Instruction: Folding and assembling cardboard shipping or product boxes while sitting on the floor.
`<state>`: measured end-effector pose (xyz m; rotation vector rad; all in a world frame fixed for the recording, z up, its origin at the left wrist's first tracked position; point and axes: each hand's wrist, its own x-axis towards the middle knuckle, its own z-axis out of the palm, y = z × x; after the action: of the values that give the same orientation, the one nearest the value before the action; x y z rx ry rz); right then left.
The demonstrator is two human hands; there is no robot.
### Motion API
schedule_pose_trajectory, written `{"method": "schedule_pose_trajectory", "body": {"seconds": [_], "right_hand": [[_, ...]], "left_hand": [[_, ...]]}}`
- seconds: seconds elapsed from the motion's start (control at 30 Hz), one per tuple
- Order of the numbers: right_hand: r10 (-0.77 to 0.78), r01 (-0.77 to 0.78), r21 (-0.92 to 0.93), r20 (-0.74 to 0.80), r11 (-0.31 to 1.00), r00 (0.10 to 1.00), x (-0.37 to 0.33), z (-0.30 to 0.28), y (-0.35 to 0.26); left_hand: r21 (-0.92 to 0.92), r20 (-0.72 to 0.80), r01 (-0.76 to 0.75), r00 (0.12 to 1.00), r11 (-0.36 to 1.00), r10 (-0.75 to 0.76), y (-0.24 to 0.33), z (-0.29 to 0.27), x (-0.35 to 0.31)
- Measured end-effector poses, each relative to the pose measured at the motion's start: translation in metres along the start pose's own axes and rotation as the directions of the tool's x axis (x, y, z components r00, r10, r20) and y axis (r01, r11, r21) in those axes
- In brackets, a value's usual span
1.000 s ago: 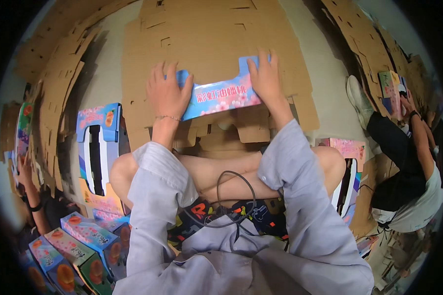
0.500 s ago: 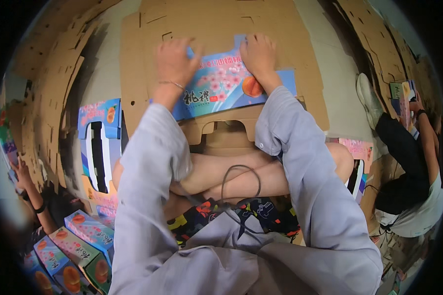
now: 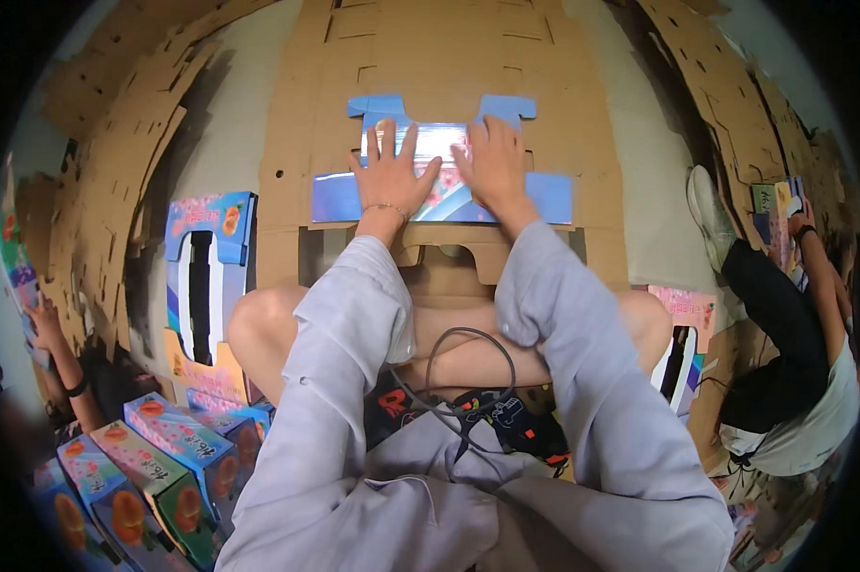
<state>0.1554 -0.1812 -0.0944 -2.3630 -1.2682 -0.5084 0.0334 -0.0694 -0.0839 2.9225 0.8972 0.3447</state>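
Observation:
A flat blue printed carton piece (image 3: 549, 198) with pink blossoms lies on a large brown cardboard sheet, in front of my crossed legs. Two blue tabs (image 3: 508, 107) stick out at its far edge, one on each side. My left hand (image 3: 392, 179) rests flat on the left half, fingers spread. On the right half lies my right hand (image 3: 495, 172), palm down with fingers stretched out, its thumb towards the left one. Glare whitens the strip between the hands. Parts of the print are hidden under them.
Brown cardboard (image 3: 440, 57) spreads beneath and beyond the carton. At my left stands a blue carton with a cut-out (image 3: 211, 229), and several finished-looking boxes (image 3: 149, 472) are stacked nearby. Another (image 3: 683, 310) is by my right knee. A co-worker (image 3: 811, 381) sits at right; another person's hand (image 3: 44, 324) shows at far left.
The carton piece has turned straighter, and its large lettering and peach picture no longer show. My hands have come closer together and nearer to me, now flat on it.

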Motion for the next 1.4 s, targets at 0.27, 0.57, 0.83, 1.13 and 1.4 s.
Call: {"method": "schedule_pose_trajectory", "body": {"seconds": [0.27, 0.57, 0.83, 1.13, 1.4], "right_hand": [[0.092, -0.092, 0.024, 0.009, 0.995, 0.996, -0.045, -0.016, -0.015], [0.068, -0.068, -0.008, 0.072, 0.998, 0.995, -0.040, -0.012, -0.012], [0.136, -0.138, 0.110, 0.032, 0.984, 0.990, -0.037, -0.014, -0.011], [0.494, -0.393, 0.421, -0.163, 0.817, 0.854, -0.047, -0.061, 0.030], [0.562, -0.572, 0.165, 0.107, 0.804, 0.820, -0.063, -0.096, 0.005]], "left_hand": [[0.005, -0.073, 0.077, 0.994, 0.997, -0.077, -0.004, 0.007, -0.023], [0.079, -0.030, 0.129, 0.991, 0.989, -0.127, 0.004, 0.008, -0.034], [-0.021, -0.137, 0.102, 0.985, 0.995, -0.104, 0.003, 0.000, -0.030], [-0.475, -0.214, 0.411, 0.804, 0.778, -0.555, -0.045, -0.023, -0.042], [-0.591, -0.225, 0.289, 0.837, 0.753, -0.498, -0.028, -0.032, -0.059]]}}
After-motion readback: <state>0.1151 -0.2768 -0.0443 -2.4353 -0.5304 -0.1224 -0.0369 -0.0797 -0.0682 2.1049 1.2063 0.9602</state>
